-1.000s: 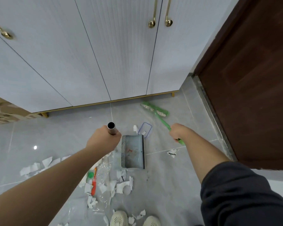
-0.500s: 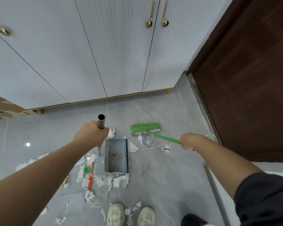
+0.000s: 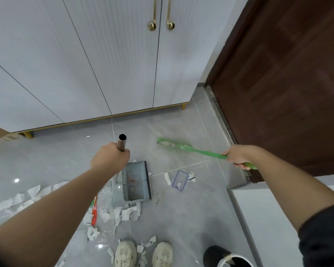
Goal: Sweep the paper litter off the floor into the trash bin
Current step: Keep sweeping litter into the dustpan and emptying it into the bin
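My left hand (image 3: 109, 158) grips the metal tube handle (image 3: 121, 142) of a grey dustpan (image 3: 132, 184) that stands on the floor. My right hand (image 3: 238, 156) grips the handle of a green broom (image 3: 191, 148), whose blurred head is lifted above the tiles to the right of the dustpan handle. Torn white paper scraps (image 3: 126, 211) lie below the dustpan, more scraps (image 3: 20, 198) lie at the left, and a few (image 3: 167, 178) lie beside a clear plastic lid with a blue rim (image 3: 179, 180). A trash bin (image 3: 234, 262) shows its white rim at the bottom right.
White cabinet doors (image 3: 104, 64) with gold handles fill the back. A dark brown door (image 3: 287, 83) stands at the right. An orange and green item (image 3: 94, 210) and clear plastic wrap lie among the scraps. My two shoes (image 3: 144, 253) are at the bottom, with a white ledge (image 3: 268, 209) on the right.
The broom head has swung up and away from the floor, from beside the dustpan's top edge to the right. The plastic lid and scraps now lie to the right of the dustpan.
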### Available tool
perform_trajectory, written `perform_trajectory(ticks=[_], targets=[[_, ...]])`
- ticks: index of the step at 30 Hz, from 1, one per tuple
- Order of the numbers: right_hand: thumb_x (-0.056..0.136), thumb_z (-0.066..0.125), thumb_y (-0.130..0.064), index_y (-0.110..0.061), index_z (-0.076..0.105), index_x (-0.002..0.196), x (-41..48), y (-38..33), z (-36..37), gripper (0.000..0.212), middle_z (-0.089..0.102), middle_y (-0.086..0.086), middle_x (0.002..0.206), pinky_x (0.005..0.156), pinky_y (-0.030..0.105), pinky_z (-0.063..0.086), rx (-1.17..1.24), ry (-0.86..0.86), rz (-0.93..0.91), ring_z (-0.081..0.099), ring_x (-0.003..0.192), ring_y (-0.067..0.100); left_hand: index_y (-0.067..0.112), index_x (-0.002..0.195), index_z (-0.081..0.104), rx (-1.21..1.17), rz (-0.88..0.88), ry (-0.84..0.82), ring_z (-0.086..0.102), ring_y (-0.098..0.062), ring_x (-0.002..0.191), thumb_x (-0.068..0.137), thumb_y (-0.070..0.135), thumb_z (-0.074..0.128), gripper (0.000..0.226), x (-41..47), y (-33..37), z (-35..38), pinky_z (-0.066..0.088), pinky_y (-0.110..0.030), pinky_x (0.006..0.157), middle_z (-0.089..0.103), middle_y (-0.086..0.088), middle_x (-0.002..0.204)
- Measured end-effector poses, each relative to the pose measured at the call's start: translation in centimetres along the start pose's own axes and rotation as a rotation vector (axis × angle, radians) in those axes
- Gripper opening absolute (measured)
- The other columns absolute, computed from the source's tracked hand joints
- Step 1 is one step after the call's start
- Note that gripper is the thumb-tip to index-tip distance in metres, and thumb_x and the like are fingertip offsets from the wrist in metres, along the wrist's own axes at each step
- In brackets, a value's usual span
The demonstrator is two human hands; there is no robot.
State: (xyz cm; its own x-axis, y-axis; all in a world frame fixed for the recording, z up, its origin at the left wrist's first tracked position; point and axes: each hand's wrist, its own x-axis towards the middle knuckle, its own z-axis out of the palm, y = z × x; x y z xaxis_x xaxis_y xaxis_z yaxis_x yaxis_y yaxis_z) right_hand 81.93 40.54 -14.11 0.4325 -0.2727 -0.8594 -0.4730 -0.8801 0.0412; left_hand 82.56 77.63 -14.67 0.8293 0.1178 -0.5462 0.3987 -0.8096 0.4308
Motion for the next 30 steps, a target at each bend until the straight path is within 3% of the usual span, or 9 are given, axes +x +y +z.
perform_trajectory(ticks=[3, 5, 8, 12, 16, 19, 22, 28, 30], targets=[[0.094, 0.032, -0.002, 0.005, 0.064, 0.111, 2.4, -1.8, -0.6, 0.037, 0.05, 0.008, 0.044, 0.038, 0.02, 0.033, 0.02, 0.049, 0.032, 0.043, 0.037, 0.018, 0.01, 0.065, 0.058, 0.018, 0.026, 0.015, 0.061, -0.029, 0.063, 0.087, 0.026, 0.043, 0.031, 0.4, 1.9, 0.9, 0.047, -0.029, 0.059, 0.07, -0.011, 0.072], [0.093, 0.034, -0.004, 0.003, 0.061, 0.07, 4.4, -3.6, -0.4, 0.036, 0.047, 0.002, 0.027, 0.044, 0.022, 0.039, -0.004, 0.089, 0.042, 0.048, 0.034, 0.018, 0.011, 0.065, 0.058, 0.011, 0.027, 0.022, 0.062, -0.03, 0.065, 0.085, 0.026, 0.042, 0.03, 1.1, 3.3, 1.4, 0.047, -0.029, 0.061, 0.07, -0.011, 0.072], [0.094, 0.037, -0.006, -0.002, 0.049, 0.055, 7.2, -5.8, 0.1, 0.041, 0.04, 0.002, 0.02, 0.05, 0.025, 0.038, -0.001, 0.095, 0.041, 0.047, 0.039, 0.02, 0.011, 0.063, 0.057, 0.009, 0.028, 0.018, 0.059, -0.026, 0.06, 0.084, 0.024, 0.042, 0.028, 2.3, 4.9, 2.0, 0.047, -0.028, 0.06, 0.07, -0.01, 0.071], [0.093, 0.039, -0.01, -0.001, 0.047, 0.06, 9.6, -6.6, 1.2, 0.036, 0.041, 0.004, 0.02, 0.045, 0.024, 0.038, 0.029, 0.113, 0.082, 0.048, 0.045, 0.02, 0.011, 0.066, 0.057, 0.012, 0.038, 0.01, 0.065, -0.028, 0.069, 0.084, 0.025, 0.042, 0.027, 4.5, 6.1, 2.9, 0.052, -0.032, 0.066, 0.071, -0.01, 0.072], [0.093, 0.041, -0.01, -0.003, 0.041, 0.063, 8.5, -4.6, 4.0, 0.031, 0.041, 0.004, 0.02, 0.033, 0.017, 0.034, 0.044, 0.083, 0.078, 0.044, 0.018, 0.015, 0.013, 0.066, 0.056, 0.021, 0.033, 0.02, 0.066, -0.028, 0.071, 0.085, 0.027, 0.042, 0.027, 5.0, 7.0, 3.5, 0.054, -0.033, 0.068, 0.071, -0.01, 0.073], [0.093, 0.045, -0.01, -0.011, 0.042, 0.067, 5.6, -2.2, 6.2, 0.026, 0.057, 0.004, 0.054, 0.04, 0.02, 0.039, 0.096, 0.003, 0.045, 0.05, 0.039, 0.014, 0.014, 0.065, 0.055, 0.025, 0.036, 0.032, 0.067, -0.029, 0.071, 0.087, 0.027, 0.04, 0.029, 4.1, 7.3, 3.6, 0.056, -0.035, 0.072, 0.07, -0.01, 0.073], [0.094, 0.043, -0.01, -0.012, 0.044, 0.074, 2.5, -0.8, 6.4, 0.02, 0.046, 0.006, 0.067, 0.053, 0.025, 0.041, 0.091, -0.082, 0.073, 0.044, 0.052, 0.015, 0.017, 0.062, 0.049, 0.038, 0.033, 0.028, 0.066, -0.031, 0.071, 0.089, 0.029, 0.041, 0.031, 3.0, 7.5, 3.6, 0.057, -0.042, 0.08, 0.064, -0.008, 0.068], [0.094, 0.033, -0.005, -0.007, 0.047, 0.097, 0.2, 1.0, 4.2, 0.014, 0.044, 0.009, 0.076, 0.049, 0.021, 0.038, 0.129, -0.239, 0.228, 0.043, 0.057, 0.014, 0.016, 0.062, 0.044, 0.059, 0.048, 0.0, 0.047, -0.02, 0.054, 0.095, 0.022, 0.044, 0.033, 1.5, 6.6, 3.8, 0.037, -0.029, 0.056, 0.051, -0.005, 0.061], [0.094, 0.035, -0.005, -0.011, 0.045, 0.127, 0.5, 1.3, 4.9, 0.035, 0.046, 0.01, 0.08, 0.042, 0.02, 0.041, 0.153, -0.243, 0.219, 0.047, 0.055, 0.014, 0.015, 0.062, 0.044, 0.065, 0.063, -0.001, 0.046, -0.018, 0.054, 0.095, 0.022, 0.044, 0.034, 1.0, 6.3, 4.0, 0.034, -0.028, 0.053, 0.051, -0.006, 0.062]])
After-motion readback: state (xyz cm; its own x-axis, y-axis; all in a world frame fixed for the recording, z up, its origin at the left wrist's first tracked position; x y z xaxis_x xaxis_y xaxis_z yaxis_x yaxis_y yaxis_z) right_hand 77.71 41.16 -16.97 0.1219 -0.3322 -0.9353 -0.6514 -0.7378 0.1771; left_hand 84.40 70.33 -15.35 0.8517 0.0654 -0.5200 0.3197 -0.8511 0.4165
